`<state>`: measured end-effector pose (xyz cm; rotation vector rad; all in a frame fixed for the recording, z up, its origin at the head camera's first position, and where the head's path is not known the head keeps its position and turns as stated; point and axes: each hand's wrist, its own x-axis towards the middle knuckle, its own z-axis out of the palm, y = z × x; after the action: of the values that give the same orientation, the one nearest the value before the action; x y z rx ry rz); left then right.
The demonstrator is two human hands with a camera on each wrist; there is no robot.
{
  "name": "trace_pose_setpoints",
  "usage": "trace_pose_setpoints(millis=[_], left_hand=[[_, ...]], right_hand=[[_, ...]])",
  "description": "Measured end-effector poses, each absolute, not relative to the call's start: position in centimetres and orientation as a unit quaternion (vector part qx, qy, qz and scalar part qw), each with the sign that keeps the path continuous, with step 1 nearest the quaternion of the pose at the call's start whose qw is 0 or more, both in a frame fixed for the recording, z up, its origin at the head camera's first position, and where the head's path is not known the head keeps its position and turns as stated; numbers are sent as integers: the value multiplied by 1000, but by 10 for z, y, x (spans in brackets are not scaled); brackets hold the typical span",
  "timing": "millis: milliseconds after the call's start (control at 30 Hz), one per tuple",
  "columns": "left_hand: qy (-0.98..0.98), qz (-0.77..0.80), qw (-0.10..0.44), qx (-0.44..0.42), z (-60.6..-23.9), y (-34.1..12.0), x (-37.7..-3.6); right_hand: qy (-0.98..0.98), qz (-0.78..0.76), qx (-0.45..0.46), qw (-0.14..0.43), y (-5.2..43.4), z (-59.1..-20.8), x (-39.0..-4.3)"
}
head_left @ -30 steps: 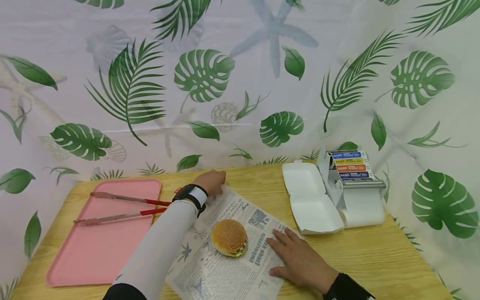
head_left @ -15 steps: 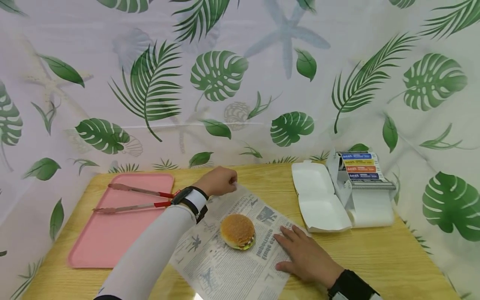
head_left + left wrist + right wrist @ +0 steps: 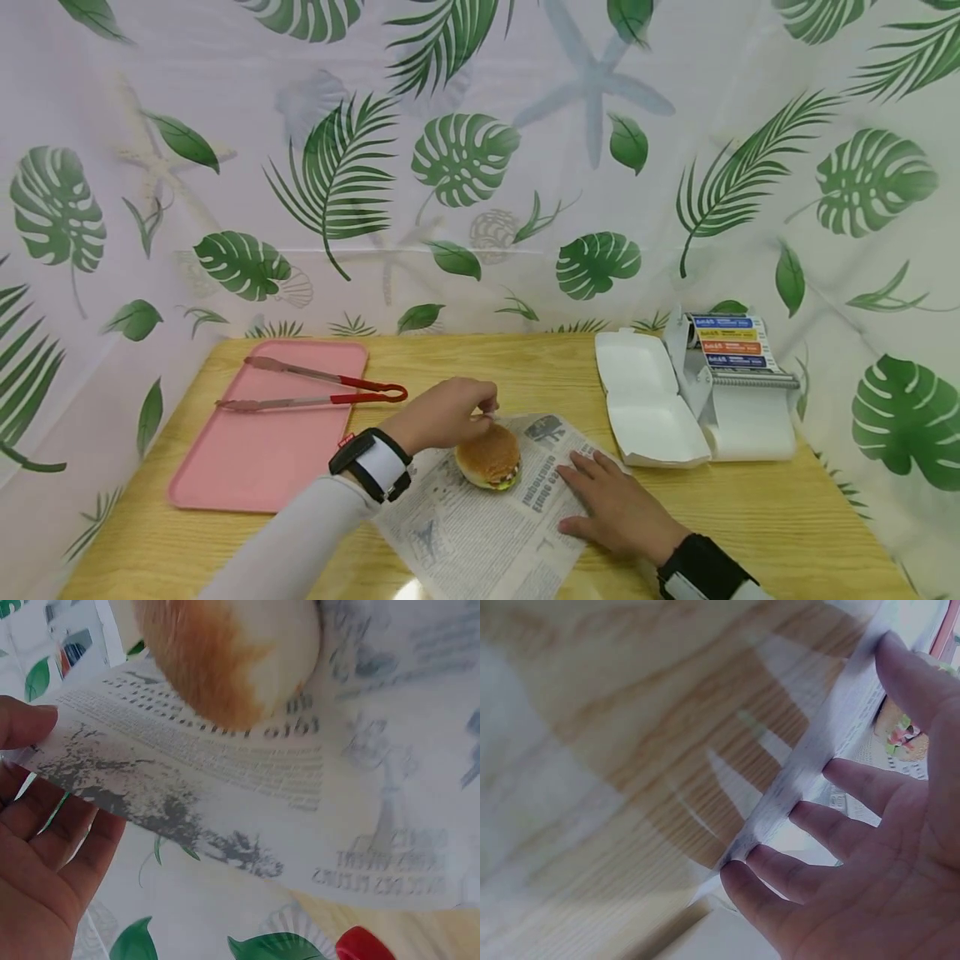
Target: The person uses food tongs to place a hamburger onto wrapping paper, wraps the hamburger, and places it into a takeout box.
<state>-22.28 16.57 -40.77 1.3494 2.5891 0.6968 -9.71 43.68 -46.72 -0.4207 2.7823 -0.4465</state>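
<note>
Two bare hands work over a sheet of newsprint-patterned wrapping paper (image 3: pixel 487 533) spread on the wooden desk (image 3: pixel 750 508). A burger (image 3: pixel 489 457) sits on the far half of the paper, near the middle of the desk. The left hand (image 3: pixel 442 414) lies just behind the burger, and its fingers (image 3: pixel 26 724) pinch the far corner of the paper, which is lifted and folded over towards the bun; in the left wrist view the raised sheet hangs in front of the bun with the thumb on its edge. The right hand (image 3: pixel 615 504) lies flat on the near right part of the paper, fingers (image 3: pixel 855 784) straight and spread, pressing the sheet against the desk; they hold nothing. In the right wrist view the fingertips appear to rest along the paper's edge, though that frame is blurred. Both wrists carry black bands. Left of the paper lies a pink tray (image 3: pixel 262 467), and across its far end rests a pair of tongs (image 3: pixel 322 390) with red handles, the handle end reaching past the tray's right rim. At the far right of the desk stands an open white clamshell box (image 3: pixel 648 400), and just beside it a label dispenser (image 3: pixel 738 367) with coloured stickers. A curtain (image 3: pixel 480 167) printed with green leaves closes off the back and sides.
</note>
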Motion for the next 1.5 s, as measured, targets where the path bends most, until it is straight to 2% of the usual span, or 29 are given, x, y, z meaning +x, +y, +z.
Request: trace_pose_setpoints(millis=[267, 600, 833, 1000, 1500], left_hand=[[842, 207, 20, 497, -435, 156, -188], [820, 185, -42, 540, -455, 152, -171], [822, 186, -27, 537, -459, 148, -168], [820, 184, -35, 541, -462, 148, -169], [841, 162, -39, 515, -470, 154, -174]], right_hand=[[970, -144, -139, 141, 435, -467, -96], [967, -153, -146, 141, 433, -464, -93], [970, -148, -151, 124, 435, -467, -91], [971, -141, -158, 115, 437, -470, -92], [970, -137, -156, 123, 435, -466, -92]])
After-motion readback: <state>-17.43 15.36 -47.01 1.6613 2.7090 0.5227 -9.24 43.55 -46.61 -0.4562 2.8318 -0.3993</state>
